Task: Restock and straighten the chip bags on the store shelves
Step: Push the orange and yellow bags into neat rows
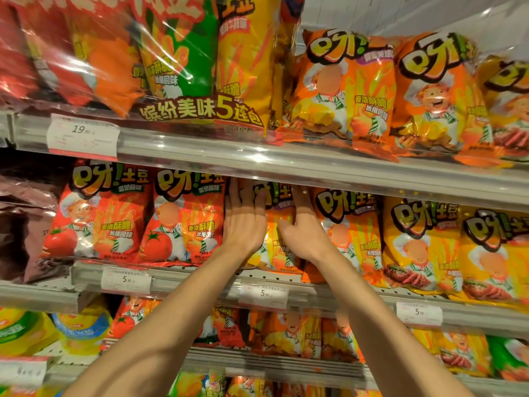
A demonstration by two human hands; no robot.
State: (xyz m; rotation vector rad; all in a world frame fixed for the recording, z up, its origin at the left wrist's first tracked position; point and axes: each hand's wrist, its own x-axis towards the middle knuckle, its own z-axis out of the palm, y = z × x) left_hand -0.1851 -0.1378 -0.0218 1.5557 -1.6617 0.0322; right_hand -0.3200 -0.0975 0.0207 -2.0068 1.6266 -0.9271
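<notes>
An orange chip bag stands on the middle shelf, between a red tomato bag and another orange bag. My left hand lies flat against its left side, fingers straight and pointing up, thumb on the bag's front near the top. My right hand rests on its right side, with fingers stretched up along the edge and the thumb touching the front. The top of the bag is partly hidden under the upper shelf's rail.
Yellow bags fill the middle shelf to the right, and a dark brown bag sits at the left. The upper shelf carries multipacks and orange bags. Price tags hang on the rails. The lower shelf holds more bags.
</notes>
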